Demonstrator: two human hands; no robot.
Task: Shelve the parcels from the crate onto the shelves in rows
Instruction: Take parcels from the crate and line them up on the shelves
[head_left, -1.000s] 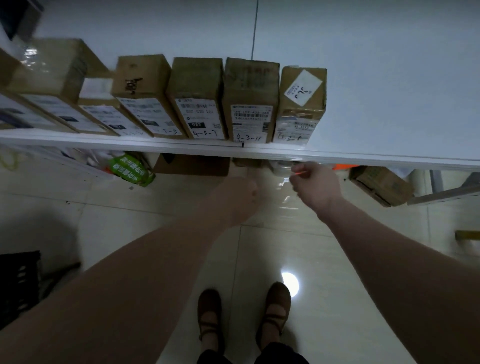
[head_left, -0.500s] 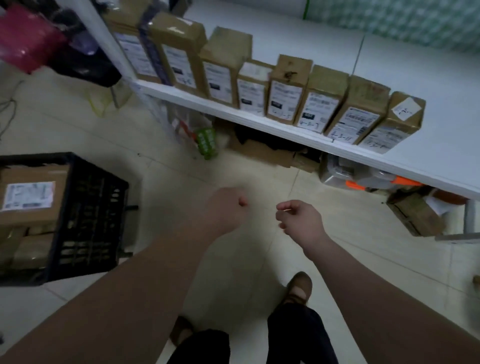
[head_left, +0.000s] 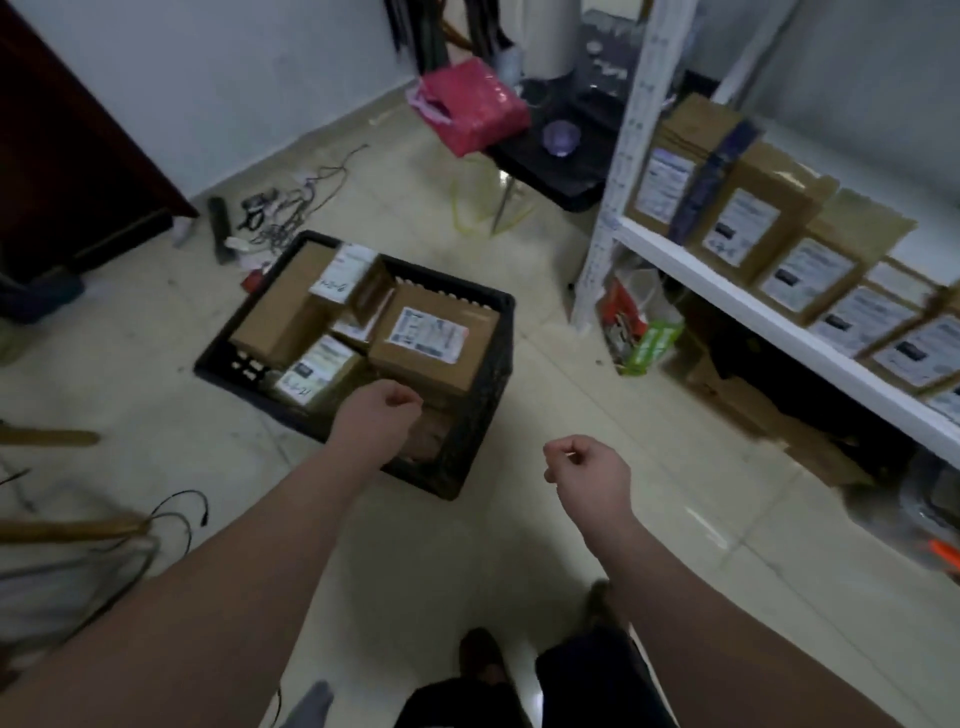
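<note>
While both hands hang free of any load, the job looks partly done, to judge by where the boxes lie: a row of brown cardboard parcels with white printed labels (head_left: 748, 223) stands upright along the white metal shelf (head_left: 727, 293) on the right, and the one black plastic lattice crate (head_left: 467, 457) on the tiled floor holds more of them (head_left: 431, 338), so several trips remain. On the shelf at least six parcels can be counted, one of them wrapped in dark purple, before the row runs out of the picture's edge. In the crate about six show, lying flat or tipped on edge, with perhaps another low in the near corner; blur makes the count uncertain. The left hand (head_left: 376, 415) is over the crate's near side, fingers curled into a fist with nothing in it. The right hand (head_left: 584, 470) is beside the crate above bare floor, likewise a fist and empty. Picking up another parcel seems the step in hand.
</note>
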